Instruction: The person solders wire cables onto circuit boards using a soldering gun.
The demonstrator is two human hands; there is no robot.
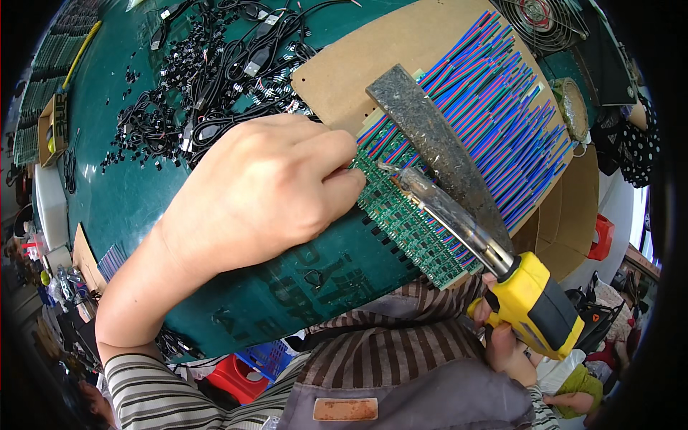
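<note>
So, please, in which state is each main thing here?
Left grip, curled beside circuit boards; contents hidden.
Right grip, closed around soldering gun.
Soldering gun, held; on or off unclear.
Circuit boards, lying in rows.
Wires, laid side by side.
Metal bar, lying across wires.
Black cables, tangled.

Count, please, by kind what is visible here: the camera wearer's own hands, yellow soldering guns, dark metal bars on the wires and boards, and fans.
Hands, left hand and right hand: 2
Soldering gun: 1
Metal bar: 1
Fan: 1
Total: 5
</note>
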